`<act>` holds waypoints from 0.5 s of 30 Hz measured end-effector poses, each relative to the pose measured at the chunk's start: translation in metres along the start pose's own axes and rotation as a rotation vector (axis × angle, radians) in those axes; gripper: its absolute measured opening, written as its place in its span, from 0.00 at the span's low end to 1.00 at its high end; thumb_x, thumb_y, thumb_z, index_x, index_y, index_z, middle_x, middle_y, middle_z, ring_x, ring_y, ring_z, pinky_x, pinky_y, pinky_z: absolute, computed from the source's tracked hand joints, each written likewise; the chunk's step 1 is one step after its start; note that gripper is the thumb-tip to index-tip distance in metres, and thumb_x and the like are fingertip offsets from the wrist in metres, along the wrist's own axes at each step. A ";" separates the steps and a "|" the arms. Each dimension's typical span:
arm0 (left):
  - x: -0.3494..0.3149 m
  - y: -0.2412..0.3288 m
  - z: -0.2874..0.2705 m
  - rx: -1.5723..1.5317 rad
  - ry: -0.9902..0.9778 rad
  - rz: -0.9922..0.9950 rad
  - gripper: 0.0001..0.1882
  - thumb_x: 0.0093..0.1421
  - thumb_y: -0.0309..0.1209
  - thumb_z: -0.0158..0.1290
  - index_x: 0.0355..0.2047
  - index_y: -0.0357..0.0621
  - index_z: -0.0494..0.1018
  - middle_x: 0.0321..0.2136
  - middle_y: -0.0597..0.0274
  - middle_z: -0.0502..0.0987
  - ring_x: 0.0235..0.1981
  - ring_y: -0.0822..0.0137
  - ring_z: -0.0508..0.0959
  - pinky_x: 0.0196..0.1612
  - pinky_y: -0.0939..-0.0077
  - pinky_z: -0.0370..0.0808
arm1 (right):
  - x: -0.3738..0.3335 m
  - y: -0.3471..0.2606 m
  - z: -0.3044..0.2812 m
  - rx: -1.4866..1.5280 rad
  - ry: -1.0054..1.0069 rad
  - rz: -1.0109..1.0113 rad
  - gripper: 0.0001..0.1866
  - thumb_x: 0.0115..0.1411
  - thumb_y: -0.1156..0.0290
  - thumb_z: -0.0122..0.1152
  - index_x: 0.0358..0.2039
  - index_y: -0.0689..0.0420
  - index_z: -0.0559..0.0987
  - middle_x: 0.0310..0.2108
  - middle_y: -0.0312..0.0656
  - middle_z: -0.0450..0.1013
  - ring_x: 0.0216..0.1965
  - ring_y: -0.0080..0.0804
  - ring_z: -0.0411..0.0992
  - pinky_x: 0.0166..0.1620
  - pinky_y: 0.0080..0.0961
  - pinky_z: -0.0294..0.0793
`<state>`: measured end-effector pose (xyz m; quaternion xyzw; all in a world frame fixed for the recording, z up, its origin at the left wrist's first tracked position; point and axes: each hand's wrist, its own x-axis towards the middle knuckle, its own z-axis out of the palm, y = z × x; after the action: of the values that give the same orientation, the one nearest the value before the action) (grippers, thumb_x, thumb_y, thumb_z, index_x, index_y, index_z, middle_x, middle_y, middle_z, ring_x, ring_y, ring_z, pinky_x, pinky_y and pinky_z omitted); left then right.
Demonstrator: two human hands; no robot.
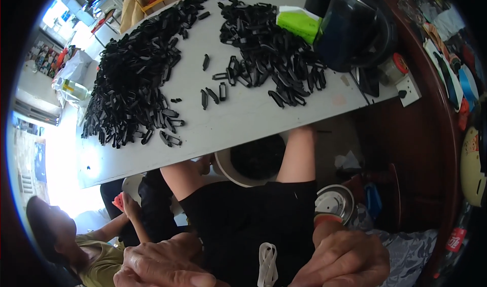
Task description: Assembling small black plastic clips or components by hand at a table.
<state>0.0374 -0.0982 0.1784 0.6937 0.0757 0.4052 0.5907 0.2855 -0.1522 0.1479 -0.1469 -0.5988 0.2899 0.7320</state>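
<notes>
- The left hand and right hand sit at the bottom edge of the view, close to the body; between them stands a small white plastic piece, shaped like a pair of loops.
- Whether either hand's grip is closed on that piece cannot be told: the fingers curl inward, but the contact points lie below the frame edge.
- On the white desk lie two heaps of black plastic clips: a large, dense one on the left and a looser one on the right, with a few strays between them.
- Judging by the heaps, plenty of pieces are left to handle; how many are finished cannot be told.
- A person across the desk has an arm reaching into a round tub beneath the near desk edge.
- Open room: the bare strip of desk between and in front of the heaps. The right end is crowded by a dark kettle and a green packet.
</notes>
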 end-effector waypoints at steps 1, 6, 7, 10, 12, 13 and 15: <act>-0.002 -0.009 0.004 -0.004 -0.003 -0.009 0.18 0.60 0.28 0.52 0.50 0.47 0.64 0.40 0.37 0.74 0.35 0.58 0.78 0.58 0.38 0.57 | 0.003 -0.008 0.000 -0.066 -0.044 0.055 0.08 0.57 0.76 0.58 0.30 0.71 0.73 0.22 0.56 0.73 0.17 0.35 0.72 0.17 0.21 0.71; 0.021 -0.056 0.038 0.038 0.351 0.488 0.10 0.61 0.25 0.48 0.43 0.41 0.68 0.31 0.41 0.76 0.31 0.60 0.77 0.61 0.36 0.47 | -0.013 -0.003 -0.002 -0.065 0.124 0.143 0.04 0.51 0.83 0.59 0.28 0.69 0.75 0.25 0.57 0.75 0.17 0.33 0.72 0.17 0.20 0.70; 0.024 -0.059 0.040 0.030 0.345 0.508 0.10 0.61 0.25 0.48 0.43 0.41 0.67 0.32 0.41 0.76 0.30 0.61 0.77 0.61 0.38 0.48 | -0.012 -0.004 -0.008 -0.018 0.061 0.168 0.03 0.50 0.84 0.59 0.28 0.69 0.76 0.25 0.57 0.75 0.17 0.34 0.73 0.18 0.22 0.71; 0.027 -0.063 0.045 0.019 0.329 0.559 0.10 0.61 0.23 0.47 0.43 0.42 0.67 0.33 0.43 0.76 0.27 0.64 0.76 0.61 0.43 0.53 | -0.015 -0.006 -0.015 0.046 -0.007 0.196 0.04 0.50 0.85 0.59 0.28 0.69 0.77 0.25 0.57 0.75 0.18 0.36 0.74 0.20 0.24 0.74; 0.009 -0.070 0.041 -0.090 0.281 0.590 0.10 0.62 0.23 0.47 0.45 0.43 0.67 0.36 0.44 0.75 0.28 0.64 0.76 0.61 0.45 0.54 | -0.018 -0.013 -0.015 0.068 -0.011 0.196 0.04 0.50 0.84 0.59 0.29 0.70 0.78 0.26 0.57 0.75 0.19 0.37 0.75 0.22 0.25 0.75; 0.003 -0.071 0.040 -0.192 0.238 0.637 0.11 0.62 0.23 0.46 0.46 0.43 0.67 0.38 0.45 0.75 0.29 0.65 0.77 0.61 0.47 0.56 | -0.017 -0.018 -0.015 0.156 0.020 0.358 0.05 0.51 0.84 0.58 0.29 0.71 0.78 0.26 0.58 0.75 0.20 0.38 0.76 0.23 0.25 0.76; 0.028 -0.070 0.074 -0.196 0.824 0.840 0.12 0.63 0.24 0.46 0.47 0.46 0.66 0.38 0.47 0.75 0.28 0.63 0.77 0.61 0.47 0.56 | -0.016 -0.023 -0.013 0.243 0.049 0.525 0.05 0.51 0.83 0.58 0.29 0.72 0.78 0.27 0.59 0.75 0.21 0.39 0.77 0.24 0.25 0.77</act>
<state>0.1310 -0.1176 0.1318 0.3921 -0.0198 0.8451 0.3629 0.3023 -0.1782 0.1454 -0.2150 -0.4833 0.5354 0.6585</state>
